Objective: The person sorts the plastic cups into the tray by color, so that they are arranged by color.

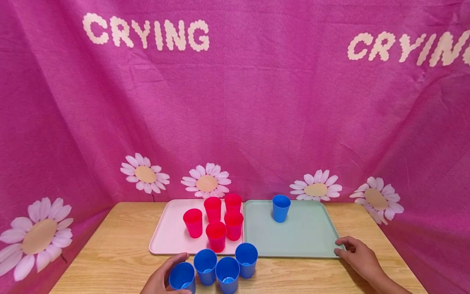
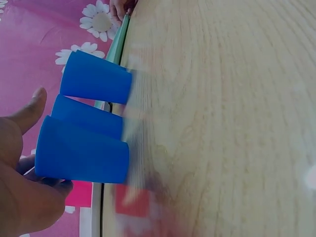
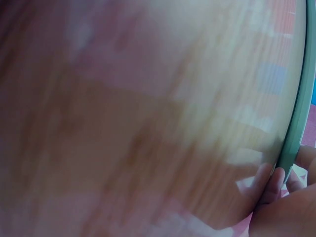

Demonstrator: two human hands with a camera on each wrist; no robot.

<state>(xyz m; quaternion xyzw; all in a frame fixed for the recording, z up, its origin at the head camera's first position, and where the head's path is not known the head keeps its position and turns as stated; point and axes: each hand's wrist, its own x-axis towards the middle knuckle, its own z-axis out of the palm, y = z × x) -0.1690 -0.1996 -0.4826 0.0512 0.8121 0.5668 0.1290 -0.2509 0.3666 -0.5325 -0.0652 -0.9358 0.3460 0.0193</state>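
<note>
At the front left my left hand [image 1: 163, 275] is spread about the leftmost blue cup [image 1: 182, 275]. In the left wrist view the fingers [image 2: 61, 187] lie along that cup's side, while the thumb stands apart near the rim. Three other blue cups [image 1: 227, 273] stand upright close beside it on the table. My right hand [image 1: 358, 257] pinches the front right corner of the green tray [image 1: 304, 241]; the right wrist view has thumb and fingers at the tray's edge [image 3: 296, 128]. One blue cup [image 1: 281, 209] stands toward the back of this tray.
A pink tray [image 1: 169, 239] adjoins the green one on its left and bears several upright red cups [image 1: 192, 223]. Both trays lie on a wooden table [image 1: 110, 253]. Behind it hangs a pink cloth [image 1: 235, 122] with printed daisies and lettering.
</note>
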